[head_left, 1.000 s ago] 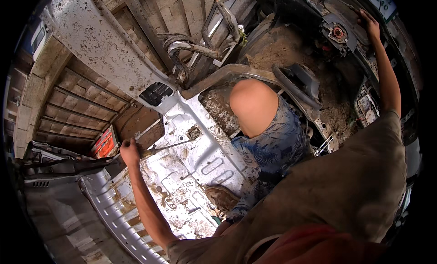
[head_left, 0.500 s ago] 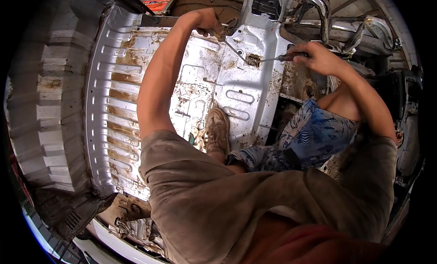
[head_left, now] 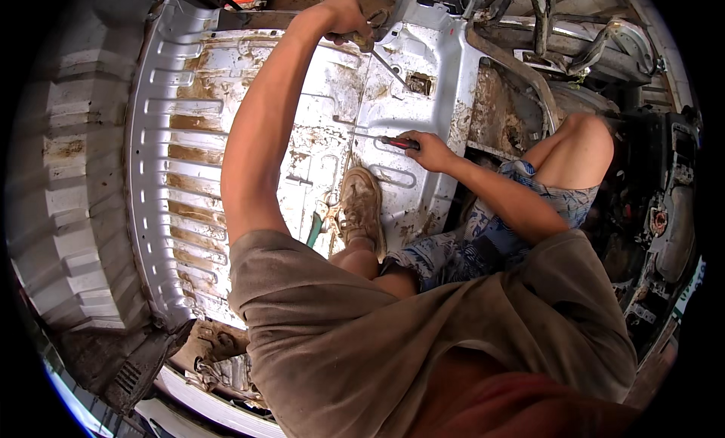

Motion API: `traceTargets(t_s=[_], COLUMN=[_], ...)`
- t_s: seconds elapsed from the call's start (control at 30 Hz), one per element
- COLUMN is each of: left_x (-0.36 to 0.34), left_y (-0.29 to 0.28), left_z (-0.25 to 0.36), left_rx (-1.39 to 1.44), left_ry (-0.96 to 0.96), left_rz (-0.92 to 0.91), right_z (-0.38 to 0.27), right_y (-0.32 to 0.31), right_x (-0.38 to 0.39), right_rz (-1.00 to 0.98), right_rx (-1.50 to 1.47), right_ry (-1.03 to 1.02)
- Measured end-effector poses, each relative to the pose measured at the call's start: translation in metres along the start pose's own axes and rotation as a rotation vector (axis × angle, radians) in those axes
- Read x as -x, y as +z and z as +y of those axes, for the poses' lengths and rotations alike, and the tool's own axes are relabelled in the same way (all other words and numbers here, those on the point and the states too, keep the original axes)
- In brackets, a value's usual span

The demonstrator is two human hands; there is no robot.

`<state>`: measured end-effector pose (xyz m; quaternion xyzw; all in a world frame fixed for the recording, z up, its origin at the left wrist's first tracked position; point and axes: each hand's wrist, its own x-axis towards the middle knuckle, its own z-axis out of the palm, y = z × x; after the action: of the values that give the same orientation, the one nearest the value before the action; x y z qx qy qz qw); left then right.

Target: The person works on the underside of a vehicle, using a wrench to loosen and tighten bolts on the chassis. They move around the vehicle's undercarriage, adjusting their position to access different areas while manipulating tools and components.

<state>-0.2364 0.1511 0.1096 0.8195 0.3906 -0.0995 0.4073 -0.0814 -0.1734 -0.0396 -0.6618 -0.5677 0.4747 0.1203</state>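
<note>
At the far edge of a worn silver metal floor panel, my left hand is closed around the yellowish handle of a long-shafted screwdriver. Its shaft slants down to the right, the tip by a small rusty square opening in the panel. My right hand grips a second screwdriver with a red and black handle. That one points left, low over the panel, nearer to me than the opening; whether its tip touches the metal I cannot tell.
My shoe stands on the panel, with a green-handled tool beside it. Bent metal tubes rise at the far right. A ribbed metal wall runs along the left. Dark machinery parts lie at the right.
My right hand has drawn its screwdriver away from the opening, toward me and left. The left hand keeps its screwdriver at the opening. My right knee now shows more, and the view has shifted slightly.
</note>
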Motion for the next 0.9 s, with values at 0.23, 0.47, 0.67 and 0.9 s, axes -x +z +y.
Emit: traceTargets(t_s=[0.23,0.47,0.67,0.9], left_x=[-0.005,-0.004,0.0,0.015], left_y=[0.008,0.007,0.012,0.011], left_z=[-0.008,-0.002,0.009,0.025], left_rx=[0.029,0.016,0.027,0.098], left_ry=[0.031,0.051,-0.031,-0.058], left_rz=[0.036,0.009,0.034,0.044], right_z=[-0.021,-0.079,-0.128,-0.118], right_y=[-0.004,-0.117,-0.129,-0.095], right_x=[-0.013,-0.064,-0.088,-0.112], right_rz=[0.173,0.55,0.332,0.367], right_rx=[0.099,-0.284,-0.104,-0.024], right_ry=[-0.262,-0.182,-0.346,-0.407])
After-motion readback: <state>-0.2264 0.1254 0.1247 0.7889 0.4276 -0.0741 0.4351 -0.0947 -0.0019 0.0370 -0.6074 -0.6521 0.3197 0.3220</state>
